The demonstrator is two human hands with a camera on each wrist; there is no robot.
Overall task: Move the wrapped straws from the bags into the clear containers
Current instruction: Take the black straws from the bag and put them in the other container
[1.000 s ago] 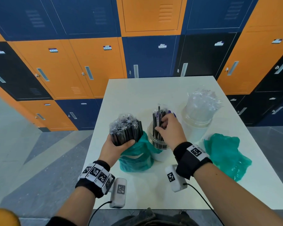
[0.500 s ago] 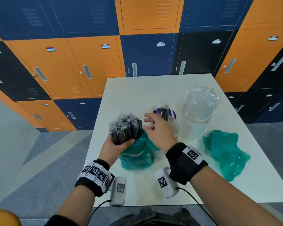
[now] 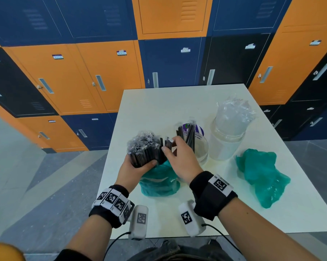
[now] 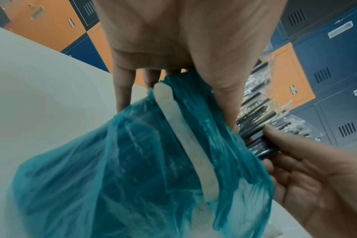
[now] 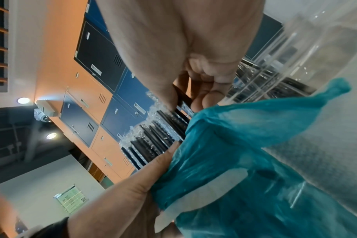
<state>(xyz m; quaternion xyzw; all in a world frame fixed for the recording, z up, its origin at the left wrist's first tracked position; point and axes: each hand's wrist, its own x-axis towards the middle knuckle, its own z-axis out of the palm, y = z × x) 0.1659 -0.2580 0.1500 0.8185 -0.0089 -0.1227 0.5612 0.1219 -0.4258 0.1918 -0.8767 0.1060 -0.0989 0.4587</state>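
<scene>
My left hand (image 3: 138,166) grips a thick bundle of black wrapped straws (image 3: 144,149) that sticks up out of a teal bag (image 3: 159,183) near the table's front. My right hand (image 3: 176,157) pinches a few straws (image 3: 167,143) at the bundle's right edge; the right wrist view shows thumb and fingers closed on a black straw (image 5: 181,98). Just behind stands a clear container (image 3: 201,146) with some black straws (image 3: 187,131) upright in it. A second clear container (image 3: 228,136), right of it, is full of clear wrapped straws.
A crumpled teal bag (image 3: 260,176) lies on the white table (image 3: 159,102) at the right. Orange, blue and black lockers (image 3: 102,76) stand behind the table. The table's left edge drops to a grey floor (image 3: 36,176).
My right hand left the container with the black straws and moved left to the bundle, where it now pinches a few straws. The left hand kept its grip.
</scene>
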